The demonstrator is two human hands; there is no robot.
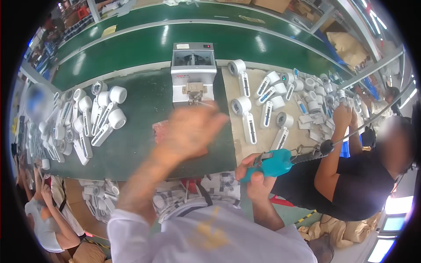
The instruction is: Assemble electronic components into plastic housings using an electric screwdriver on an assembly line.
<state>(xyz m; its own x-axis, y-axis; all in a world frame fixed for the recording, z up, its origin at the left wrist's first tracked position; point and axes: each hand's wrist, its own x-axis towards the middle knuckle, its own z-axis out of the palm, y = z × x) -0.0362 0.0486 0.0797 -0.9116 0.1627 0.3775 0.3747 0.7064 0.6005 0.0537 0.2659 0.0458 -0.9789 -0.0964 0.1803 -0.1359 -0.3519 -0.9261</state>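
Observation:
My right hand is wrapped around a teal electric screwdriver, held at the right front of the bench with its cord running up to the right. My left hand is blurred by motion just in front of a grey screw feeder; its fingers are smeared, so I cannot tell whether they hold anything. Partly hidden behind that wrist lies a pinkish-red piece. White plastic handles with round heads lie on both sides, one group to the left and another to the right.
A green conveyor belt runs behind the bench. To the right, a co-worker in a black shirt handles parts beside loose white pieces. Another person sits at the left. A bin of white parts stands below the bench edge.

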